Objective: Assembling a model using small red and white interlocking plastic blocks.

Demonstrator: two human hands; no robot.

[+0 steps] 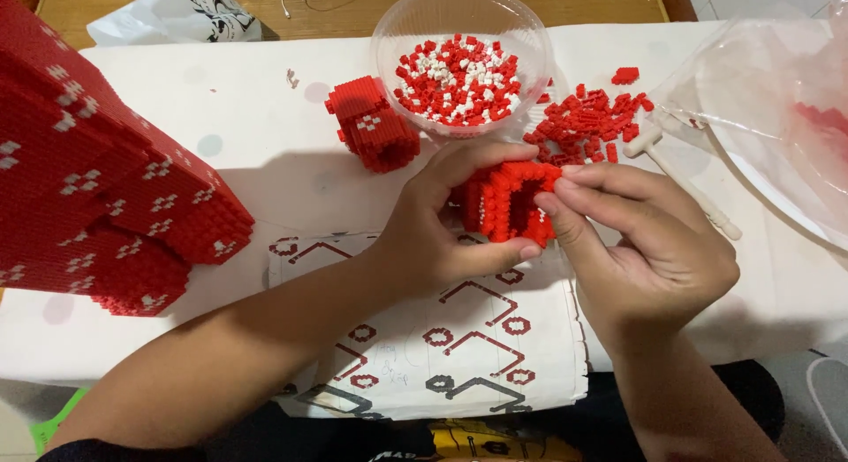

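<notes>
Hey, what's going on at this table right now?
A person is holding a small hollow red block piece in both hands, the left hand cupping it and the right hand pinching its edge. Behind it stands a clear bowl of red and white bricks, with a loose red pile beside it. A large red build stands at the left, and a diagram sheet lies underneath.

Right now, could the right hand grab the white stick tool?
Probably yes, once it lets go: the right hand pinches the red block piece, and the white stick tool lies uncovered just beside it.
</notes>
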